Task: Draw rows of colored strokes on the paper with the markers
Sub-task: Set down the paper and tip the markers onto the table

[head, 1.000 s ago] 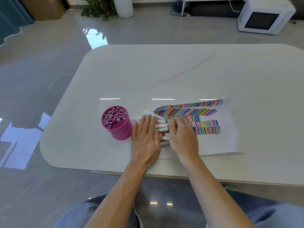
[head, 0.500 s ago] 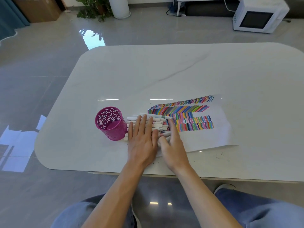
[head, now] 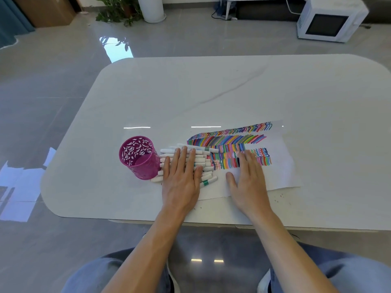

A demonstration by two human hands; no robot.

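A white sheet of paper (head: 281, 166) lies on the table, covered at its far side with rows of coloured strokes (head: 232, 138). Several white markers (head: 203, 154) lie side by side in a pile at the paper's left end. My left hand (head: 182, 176) rests flat on that pile, fingers straight. My right hand (head: 249, 178) lies flat on the paper to the right of the markers, fingers straight over the lower rows of strokes. Neither hand holds a marker.
A magenta perforated pen cup (head: 138, 156) stands upright just left of the markers. The white table (head: 211, 92) has rounded corners, its near edge close to my hands. A white microwave (head: 330, 19) sits on the floor far behind.
My right hand has moved right, off the marker pile and onto the paper, where it now lies flat. My left hand stays on the markers.
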